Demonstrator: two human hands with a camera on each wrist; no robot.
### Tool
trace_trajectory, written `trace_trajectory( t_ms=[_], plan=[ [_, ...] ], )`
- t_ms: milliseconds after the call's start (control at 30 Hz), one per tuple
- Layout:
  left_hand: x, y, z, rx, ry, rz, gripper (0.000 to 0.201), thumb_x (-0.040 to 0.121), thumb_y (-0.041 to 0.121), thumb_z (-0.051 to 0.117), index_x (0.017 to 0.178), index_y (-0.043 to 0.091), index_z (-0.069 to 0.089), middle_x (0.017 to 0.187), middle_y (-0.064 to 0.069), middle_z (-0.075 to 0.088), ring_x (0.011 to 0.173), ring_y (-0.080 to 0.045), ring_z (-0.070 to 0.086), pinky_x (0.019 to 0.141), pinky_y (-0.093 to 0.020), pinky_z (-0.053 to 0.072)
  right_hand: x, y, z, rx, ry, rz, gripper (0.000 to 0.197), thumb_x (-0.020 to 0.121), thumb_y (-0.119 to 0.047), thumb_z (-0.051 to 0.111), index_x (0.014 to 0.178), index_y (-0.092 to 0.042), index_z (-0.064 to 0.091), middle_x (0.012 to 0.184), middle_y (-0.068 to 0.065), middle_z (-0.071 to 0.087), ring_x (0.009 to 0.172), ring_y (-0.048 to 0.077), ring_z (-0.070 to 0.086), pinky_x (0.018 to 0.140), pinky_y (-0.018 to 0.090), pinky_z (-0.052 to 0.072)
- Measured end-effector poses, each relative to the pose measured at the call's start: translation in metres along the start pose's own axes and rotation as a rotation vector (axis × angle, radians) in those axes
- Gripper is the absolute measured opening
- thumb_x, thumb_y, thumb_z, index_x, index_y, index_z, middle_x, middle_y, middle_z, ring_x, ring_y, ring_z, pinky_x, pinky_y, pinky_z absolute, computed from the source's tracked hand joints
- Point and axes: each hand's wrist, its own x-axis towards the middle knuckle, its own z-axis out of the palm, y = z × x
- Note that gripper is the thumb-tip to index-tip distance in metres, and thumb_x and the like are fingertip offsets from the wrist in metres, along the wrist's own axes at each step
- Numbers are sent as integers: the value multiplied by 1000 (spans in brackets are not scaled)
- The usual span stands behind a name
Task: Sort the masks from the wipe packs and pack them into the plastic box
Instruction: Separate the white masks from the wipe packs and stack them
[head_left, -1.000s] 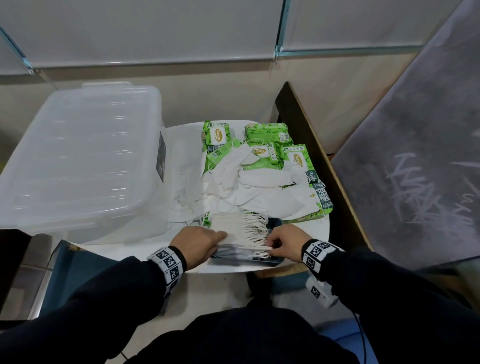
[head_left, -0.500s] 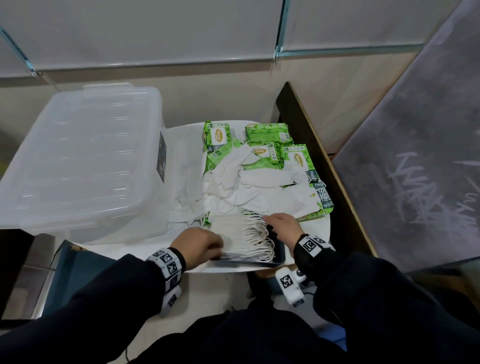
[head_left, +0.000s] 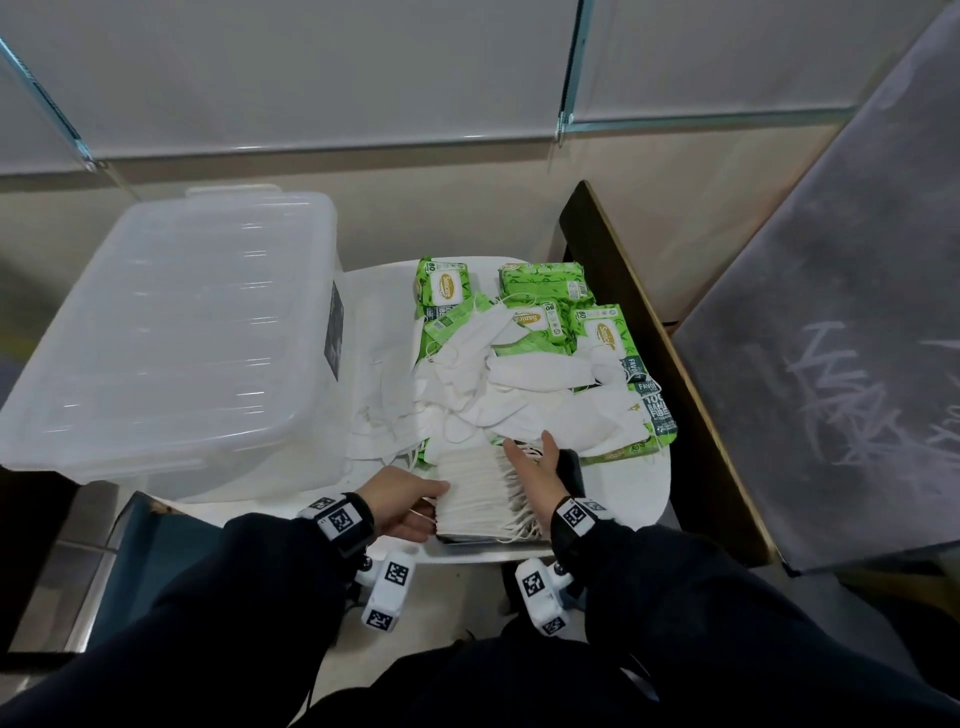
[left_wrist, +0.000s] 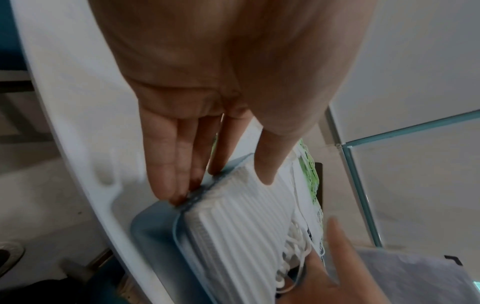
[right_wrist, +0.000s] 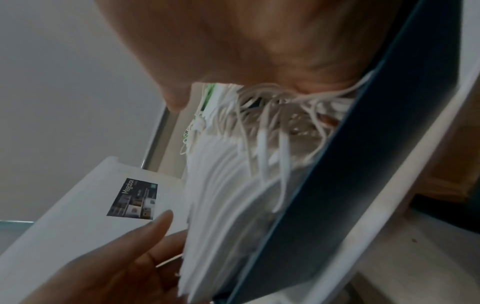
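We have a stack of flat white masks between our hands, lying in a shallow dark tray at the near edge of the bench. We judge the stack light and soft: thin pleated sheets that would slide over one another and fan out if squeezed at only one point, with loose ear loops on our right-hand side likely to snag. The best hold, we think, is from both short ends at once, pressing inward and keeping it level.

Our left hand is at the left end of the stack, fingers nearly straight, fingertips at the stack's edge where it meets the tray rim, thumb resting on top. Our right hand lies flat and spread against the looped end, fingers extended and touching it, not curled round anything.

Beyond our hands lie the loose masks mixed with green wipe packs. The plastic box stands beyond and to the left of our left hand, lid on.
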Motion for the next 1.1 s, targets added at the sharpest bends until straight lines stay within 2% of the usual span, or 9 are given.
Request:
trace_trajectory(
  t_ms=[200, 367, 433, 500, 600, 667, 767, 867, 1100],
  plan=[
    [-2, -1, 1, 82, 24, 113, 37, 83, 23, 86, 110, 5, 68, 88, -9, 75, 69, -18, 72, 63, -36, 61, -2, -5, -17, 97, -36, -19, 93, 91, -59, 66, 161, -38, 9, 167, 0, 21, 148, 28, 34, 118, 46, 33],
    [-1, -2, 0, 139, 5, 112, 45, 79, 11, 87, 117, 5, 64, 91, -9, 75, 74, -18, 73, 81, -47, 63, -8, -5, -15, 85, -23, -39, 89, 90, -57, 67, 160, -39, 15, 164, -2, 27, 146, 26, 37, 118, 43, 33],
    [2, -3, -4, 156, 7, 126, 64, 77, 26, 90, 130, 8, 59, 103, -8, 74, 83, -19, 73, 80, -46, 62, -4, -1, -15, 69, 44, -71, 91, 84, -59, 69, 158, -40, 20, 163, 1, 30, 143, 26, 41, 118, 45, 35],
    [5, -2, -5, 270, 91, 244, 104, 61, 63, 89, 146, 22, 46, 127, -2, 67, 109, -19, 69, 91, -44, 59, -6, -1, -15, 90, -10, -62, 89, 83, -61, 68, 157, -43, 22, 163, 0, 31, 143, 24, 40, 119, 45, 34],
    [4, 0, 4, 760, 173, 612, 132, 60, 89, 68, 163, 28, 13, 166, 4, 24, 152, -17, 25, 125, -43, 25, -9, -4, -14, 166, -32, -57, 70, 100, -45, 59, 160, -33, 23, 159, -1, 34, 143, 22, 38, 111, 37, 35],
    [2, 2, 19, 1105, 146, 824, 135, 66, 96, 54, 164, 25, -6, 172, 3, -7, 158, -16, -6, 128, -43, 3, -11, -8, -14, 229, 12, -77, 64, 103, -36, 57, 159, -29, 27, 146, -3, 39, 131, 17, 43, 100, 33, 37],
    [17, -6, 30, 1401, 80, 889, 136, 69, 101, 41, 160, 23, -22, 168, -1, -27, 154, -22, -26, 126, -47, -11, -11, -8, -13, 296, 5, -72, 57, 103, -35, 58, 155, -35, 34, 149, -5, 44, 128, 17, 52, 105, 39, 45],
    [27, -6, 23, 1508, 82, 888, 125, 76, 98, 35, 160, 25, -23, 169, -5, -25, 156, -25, -19, 127, -52, -6, -9, -6, -16, 307, -3, -79, 54, 102, -35, 60, 152, -34, 41, 151, 0, 45, 132, 21, 53, 109, 40, 46],
    [30, 6, 8, 1551, 128, 1054, 105, 83, 73, 51, 163, 17, 12, 157, -10, 36, 139, -29, 37, 118, -44, 26, -9, -9, -31, 165, -56, -24, 54, 83, -60, 66, 133, -46, 50, 149, -2, 53, 133, 22, 52, 113, 42, 40]
  ],
)
